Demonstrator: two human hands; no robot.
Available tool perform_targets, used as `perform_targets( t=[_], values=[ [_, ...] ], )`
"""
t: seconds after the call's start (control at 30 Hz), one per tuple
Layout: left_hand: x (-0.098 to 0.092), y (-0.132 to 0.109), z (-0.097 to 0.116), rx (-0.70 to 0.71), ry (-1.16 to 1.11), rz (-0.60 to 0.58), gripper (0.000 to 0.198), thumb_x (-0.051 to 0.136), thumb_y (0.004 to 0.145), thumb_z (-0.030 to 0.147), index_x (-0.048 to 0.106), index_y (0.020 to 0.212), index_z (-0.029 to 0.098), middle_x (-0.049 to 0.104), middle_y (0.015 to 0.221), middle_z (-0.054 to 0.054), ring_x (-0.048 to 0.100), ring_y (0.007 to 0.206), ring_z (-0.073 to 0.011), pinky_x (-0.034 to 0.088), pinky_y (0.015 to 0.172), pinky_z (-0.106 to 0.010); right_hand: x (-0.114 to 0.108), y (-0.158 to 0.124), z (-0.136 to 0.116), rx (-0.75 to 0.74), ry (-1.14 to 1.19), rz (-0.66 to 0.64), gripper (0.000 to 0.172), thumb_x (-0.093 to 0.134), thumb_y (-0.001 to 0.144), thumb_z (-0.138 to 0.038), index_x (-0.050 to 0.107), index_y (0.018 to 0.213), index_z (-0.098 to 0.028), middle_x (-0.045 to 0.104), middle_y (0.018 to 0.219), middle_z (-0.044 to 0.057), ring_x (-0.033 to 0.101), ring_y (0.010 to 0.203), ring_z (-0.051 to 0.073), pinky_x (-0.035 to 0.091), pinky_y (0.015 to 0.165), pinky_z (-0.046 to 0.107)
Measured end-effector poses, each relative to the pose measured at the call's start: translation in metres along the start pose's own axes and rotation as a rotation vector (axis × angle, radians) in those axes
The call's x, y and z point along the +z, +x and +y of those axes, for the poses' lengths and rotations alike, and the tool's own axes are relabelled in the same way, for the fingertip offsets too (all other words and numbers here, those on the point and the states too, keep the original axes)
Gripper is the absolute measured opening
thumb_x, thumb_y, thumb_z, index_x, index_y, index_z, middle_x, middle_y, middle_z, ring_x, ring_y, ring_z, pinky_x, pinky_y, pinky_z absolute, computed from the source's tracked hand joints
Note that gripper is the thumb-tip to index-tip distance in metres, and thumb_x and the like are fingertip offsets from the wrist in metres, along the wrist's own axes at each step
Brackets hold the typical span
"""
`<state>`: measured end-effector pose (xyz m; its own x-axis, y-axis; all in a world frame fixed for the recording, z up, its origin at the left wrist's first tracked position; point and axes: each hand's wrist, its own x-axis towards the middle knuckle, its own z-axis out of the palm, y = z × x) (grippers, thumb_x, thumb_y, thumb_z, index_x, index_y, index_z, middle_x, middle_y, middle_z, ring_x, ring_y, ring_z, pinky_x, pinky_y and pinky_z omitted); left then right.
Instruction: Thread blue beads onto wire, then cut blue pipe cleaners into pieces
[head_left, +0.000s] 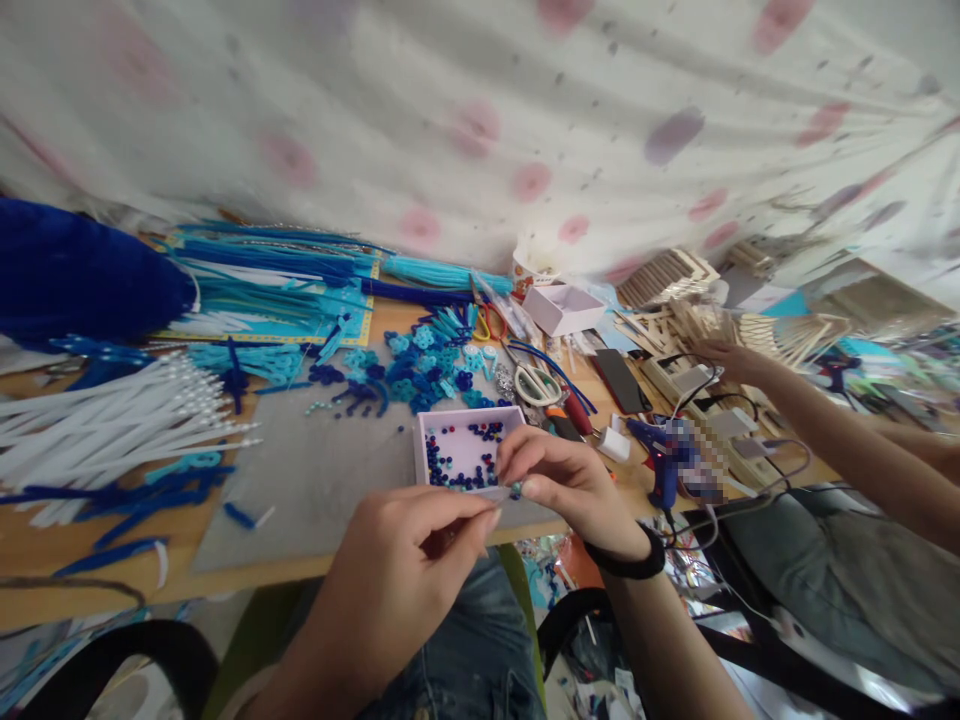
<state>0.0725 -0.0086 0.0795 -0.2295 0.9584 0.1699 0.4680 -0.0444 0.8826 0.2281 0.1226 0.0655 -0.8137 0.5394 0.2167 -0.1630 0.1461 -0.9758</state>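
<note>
My left hand (412,560) is closed in a pinch in front of the bead box; whatever lies between its fingertips is too small to make out. Close beside it, my right hand (562,485), with a black band at the wrist, pinches a small teal bead (516,490) between thumb and forefinger. Just behind both hands sits a shallow pale lilac box (420,450) of loose beads, mostly dark blue, with some red and light ones. The right hand covers the box's right front corner.
Blue and teal flower shapes (427,360) lie behind the box. White bead-tipped stems (142,420) spread at left. Scissors (491,322), a phone (621,380) and a blue glue gun (664,460) lie to the right. Another person's arm (810,410) reaches over a power strip (705,420).
</note>
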Motion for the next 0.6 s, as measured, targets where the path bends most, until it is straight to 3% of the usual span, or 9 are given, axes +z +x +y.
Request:
perform_targets(
  t=[0.27, 0.6],
  values=[
    [-0.0007, 0.0006, -0.0008, -0.061, 0.020, -0.045, 0.020, 0.060, 0.085, 0.025, 0.077, 0.075, 0.022, 0.071, 0.060, 0.002, 0.061, 0.051, -0.0125, 0.044, 0.050, -0.022, -0.0059, -0.0008, 0.0006, -0.008, -0.134, -0.039, 0.006, 0.069, 0.087, -0.026, 0.073, 0.090, -0.022, 0.065, 0.094, 0.003, 0.061, 0.090, 0.016, 0.047, 0.086, 0.031],
    [-0.0004, 0.0022, -0.0019, -0.104, 0.012, -0.061, 0.021, 0.059, 0.085, 0.026, 0.076, 0.073, 0.022, 0.071, 0.060, 0.002, 0.062, 0.053, -0.0133, 0.043, 0.051, -0.023, -0.0047, 0.0015, -0.0037, -0.015, -0.222, -0.077, 0.014, 0.065, 0.090, -0.033, 0.071, 0.089, -0.020, 0.066, 0.091, 0.004, 0.063, 0.089, 0.018, 0.049, 0.084, 0.035]
  ],
)
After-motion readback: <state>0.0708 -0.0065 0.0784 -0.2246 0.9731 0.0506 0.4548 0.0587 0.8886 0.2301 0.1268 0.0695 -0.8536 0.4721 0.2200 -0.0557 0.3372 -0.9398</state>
